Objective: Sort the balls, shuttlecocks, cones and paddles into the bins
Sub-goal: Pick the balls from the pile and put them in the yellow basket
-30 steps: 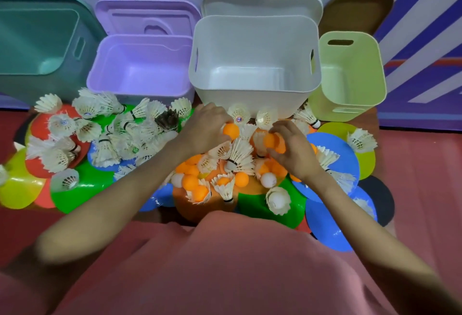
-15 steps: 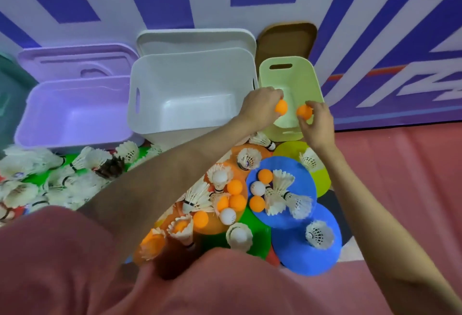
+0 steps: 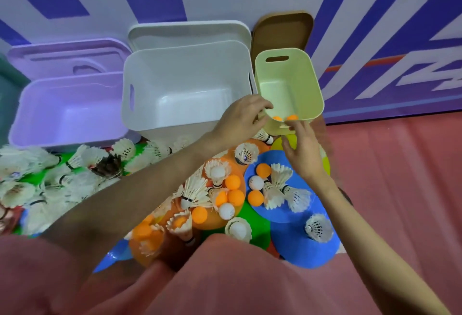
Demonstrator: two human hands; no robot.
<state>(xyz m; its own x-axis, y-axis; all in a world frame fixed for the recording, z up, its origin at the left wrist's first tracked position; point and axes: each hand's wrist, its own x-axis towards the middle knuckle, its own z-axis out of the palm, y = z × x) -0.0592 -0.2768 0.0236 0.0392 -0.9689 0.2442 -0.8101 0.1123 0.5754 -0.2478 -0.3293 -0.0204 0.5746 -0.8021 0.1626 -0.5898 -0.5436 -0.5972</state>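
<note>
orange balls (image 3: 285,117), two of them, lie at the near end of the small green bin (image 3: 308,82), which stands at the right of the row against the striped wall. left hand (image 3: 241,119) hovers at the bin's near left corner with its fingers loosely curled and holding nothing. right hand (image 3: 301,150) is just in front of the bin's near wall, fingers spread and straight, also holding nothing. the two hands are apart, one on each side of the bin's near end.

next to the green bin stands a white bin (image 3: 150,89), and left of that a purple bin (image 3: 37,104); a white lid (image 3: 187,33), a purple lid (image 3: 62,54) and a brown lid (image 3: 282,29) lean on the wall behind them.

on the red floor (image 3: 400,177) in front of the bins lie flat cones: an orange cone (image 3: 215,219), a blue cone (image 3: 300,247) and others in green and yellow. more orange and white balls (image 3: 256,182) sit on the orange and blue cones among white shuttlecocks (image 3: 318,228). a thick heap of shuttlecocks (image 3: 62,177) covers the cones at the left, in front of the purple bin.
</note>
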